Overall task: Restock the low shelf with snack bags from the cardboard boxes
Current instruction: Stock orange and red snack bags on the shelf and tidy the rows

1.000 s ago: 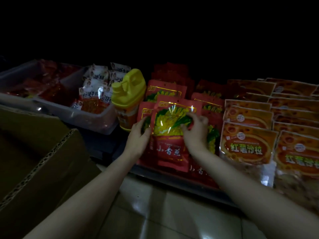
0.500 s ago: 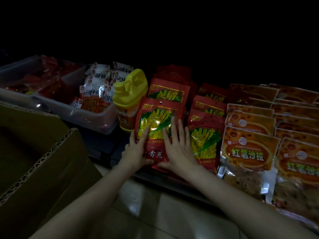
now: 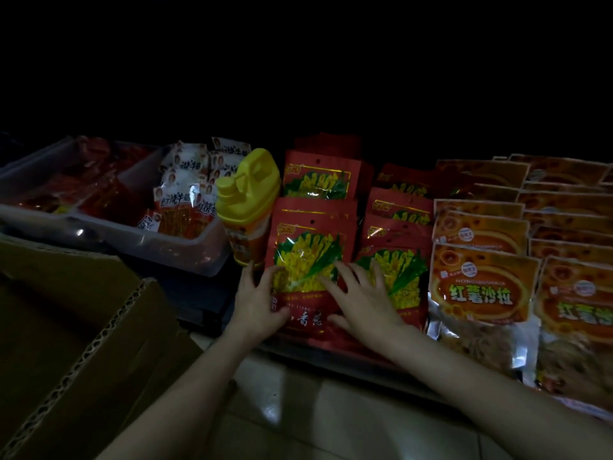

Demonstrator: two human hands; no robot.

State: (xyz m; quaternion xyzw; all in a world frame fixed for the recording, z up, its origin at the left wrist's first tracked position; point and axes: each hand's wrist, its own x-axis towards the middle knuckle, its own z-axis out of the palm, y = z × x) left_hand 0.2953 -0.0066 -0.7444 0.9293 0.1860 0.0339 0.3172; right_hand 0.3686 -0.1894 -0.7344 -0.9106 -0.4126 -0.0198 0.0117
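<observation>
**Red bag laid flat on the shelf**

Now that the red snack bag [image 3: 310, 270] lies atop its stack at the low shelf [image 3: 318, 351] front, no longer lifted, left hand [image 3: 257, 302] steadies its edge with loose fingers while right hand [image 3: 363, 302] presses flat, fingers spread; placement seems nearly done. The cardboard box [image 3: 76, 330] sits nearer left; yellow jug [image 3: 247, 200] stands behind.

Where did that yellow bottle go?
In the head view the yellow bottle stands left of centre on the low shelf, between the clear plastic bin on its left and the red snack bags on its right.
</observation>
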